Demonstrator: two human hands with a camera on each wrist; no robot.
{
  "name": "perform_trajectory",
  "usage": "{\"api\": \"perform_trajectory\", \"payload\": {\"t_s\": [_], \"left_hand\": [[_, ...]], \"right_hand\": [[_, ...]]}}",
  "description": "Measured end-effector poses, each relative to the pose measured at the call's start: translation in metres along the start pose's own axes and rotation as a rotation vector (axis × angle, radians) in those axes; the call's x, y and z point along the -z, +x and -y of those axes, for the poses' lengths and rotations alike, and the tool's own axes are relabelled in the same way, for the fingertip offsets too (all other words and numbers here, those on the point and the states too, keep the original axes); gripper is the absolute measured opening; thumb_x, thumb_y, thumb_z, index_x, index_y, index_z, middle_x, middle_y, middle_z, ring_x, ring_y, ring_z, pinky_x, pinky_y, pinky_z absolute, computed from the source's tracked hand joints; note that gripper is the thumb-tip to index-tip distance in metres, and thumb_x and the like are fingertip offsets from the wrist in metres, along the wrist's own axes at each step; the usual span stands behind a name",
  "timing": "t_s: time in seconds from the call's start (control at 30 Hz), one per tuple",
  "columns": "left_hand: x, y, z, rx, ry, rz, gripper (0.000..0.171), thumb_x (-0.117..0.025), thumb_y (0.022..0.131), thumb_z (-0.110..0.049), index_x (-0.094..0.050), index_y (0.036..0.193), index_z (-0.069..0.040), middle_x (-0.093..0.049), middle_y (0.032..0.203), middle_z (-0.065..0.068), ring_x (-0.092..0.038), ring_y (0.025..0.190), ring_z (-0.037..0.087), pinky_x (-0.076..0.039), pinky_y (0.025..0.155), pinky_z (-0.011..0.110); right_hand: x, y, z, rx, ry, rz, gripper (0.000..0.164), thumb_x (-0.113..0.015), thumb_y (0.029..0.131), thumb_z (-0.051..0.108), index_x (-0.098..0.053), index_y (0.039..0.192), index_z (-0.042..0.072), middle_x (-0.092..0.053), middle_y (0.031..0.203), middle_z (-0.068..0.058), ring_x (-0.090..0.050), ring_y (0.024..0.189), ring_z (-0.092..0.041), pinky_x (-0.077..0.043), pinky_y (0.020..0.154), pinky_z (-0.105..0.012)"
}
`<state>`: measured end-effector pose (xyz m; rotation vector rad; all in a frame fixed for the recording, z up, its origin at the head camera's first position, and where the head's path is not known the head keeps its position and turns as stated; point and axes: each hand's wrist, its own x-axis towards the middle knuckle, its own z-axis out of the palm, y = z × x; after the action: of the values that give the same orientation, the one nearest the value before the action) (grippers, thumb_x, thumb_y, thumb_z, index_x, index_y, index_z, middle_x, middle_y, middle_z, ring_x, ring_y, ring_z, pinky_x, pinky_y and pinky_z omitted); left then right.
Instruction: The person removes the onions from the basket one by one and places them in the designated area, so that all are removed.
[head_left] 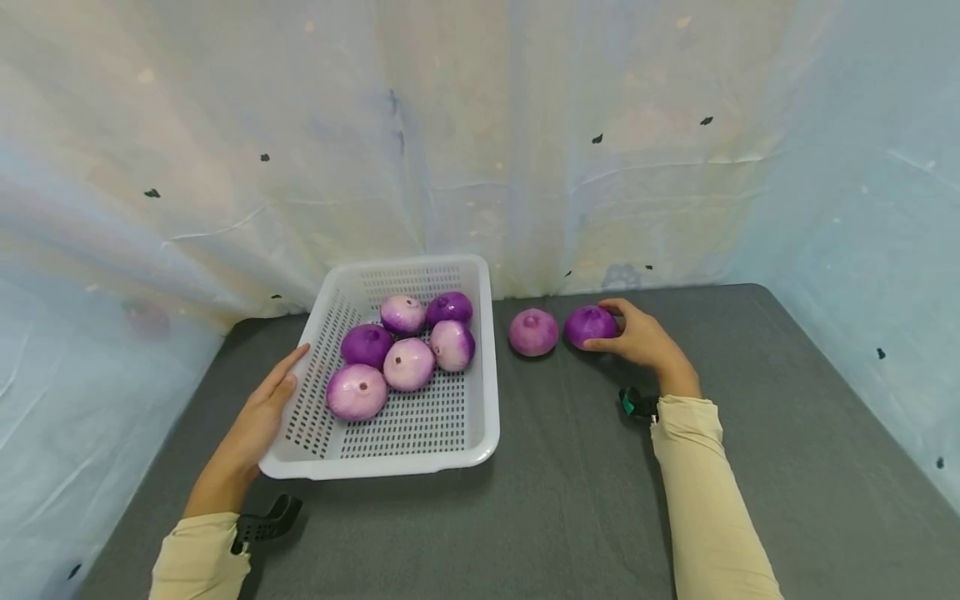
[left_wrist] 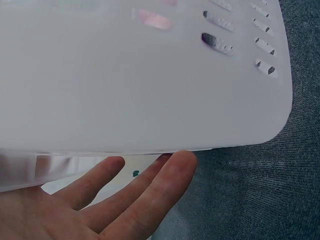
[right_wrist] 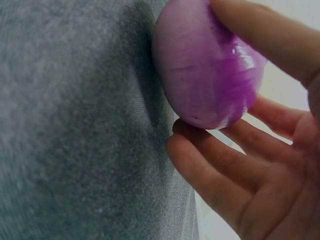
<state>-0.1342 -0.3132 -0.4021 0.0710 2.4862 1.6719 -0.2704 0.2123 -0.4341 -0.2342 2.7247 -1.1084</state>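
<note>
A white plastic basket (head_left: pixel 420 460) with slotted walls holds several purple onions, among them a pale one (head_left: pixel 408 364) and a dark one (head_left: pixel 367 345). My left hand (head_left: pixel 264 417) lies along its left side, fingers fairly straight and touching the wall; in the left wrist view the fingers (left_wrist: pixel 167 182) reach along the basket's edge. To the right of the basket, my right hand (head_left: pixel 637 337) grips a purple onion (head_left: pixel 587 326) between thumb and fingers. Seen from the right wrist, that onion (right_wrist: pixel 205 70) is close against the dark tabletop. Beside it sits another, pinker onion (head_left: pixel 533 332).
The dark grey table (head_left: pixel 570 500) ends at a pale plastic sheet (head_left: pixel 465 167) hanging behind it, with more sheeting (head_left: pixel 885 250) on the right. A black wrist device (head_left: pixel 268 523) shows at the left wrist and another (head_left: pixel 637 403) at the right.
</note>
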Motion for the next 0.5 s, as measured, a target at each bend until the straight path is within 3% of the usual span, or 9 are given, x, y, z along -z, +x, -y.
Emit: {"api": "perform_trajectory", "payload": {"t_s": [0.27,0.37,0.5], "left_hand": [[0.0051,-0.0001,-0.0029,-0.018,-0.025,0.007,0.054,-0.019,0.109,-0.042,-0.005,0.161,-0.032,-0.015,0.163,0.026,-0.06,0.106,0.0,-0.058,0.08,0.037],[0.003,-0.0002,-0.0026,-0.014,-0.043,0.009,0.055,-0.019,0.109,-0.042,-0.006,0.161,-0.032,-0.016,0.163,0.025,-0.061,0.109,0.006,-0.058,0.082,0.043],[0.0004,-0.001,-0.0016,0.002,-0.043,0.007,0.054,-0.019,0.109,-0.04,-0.005,0.161,-0.032,-0.017,0.163,0.026,-0.06,0.119,0.028,-0.057,0.084,0.053]], "right_hand": [[0.0023,0.0023,0.0021,0.013,0.003,0.007,0.093,-0.079,0.084,0.043,-0.029,0.154,0.009,-0.038,0.154,-0.026,-0.041,0.14,-0.043,-0.043,0.107,-0.059],[0.0024,0.0007,0.0012,0.013,-0.005,0.013,0.093,-0.079,0.083,0.043,-0.029,0.154,0.009,-0.035,0.156,-0.026,-0.04,0.14,-0.044,-0.042,0.108,-0.06],[0.0012,-0.0008,-0.002,0.026,-0.021,0.028,0.095,-0.079,0.084,0.044,-0.027,0.155,0.009,-0.035,0.156,-0.026,-0.04,0.14,-0.045,-0.042,0.107,-0.061]]}}
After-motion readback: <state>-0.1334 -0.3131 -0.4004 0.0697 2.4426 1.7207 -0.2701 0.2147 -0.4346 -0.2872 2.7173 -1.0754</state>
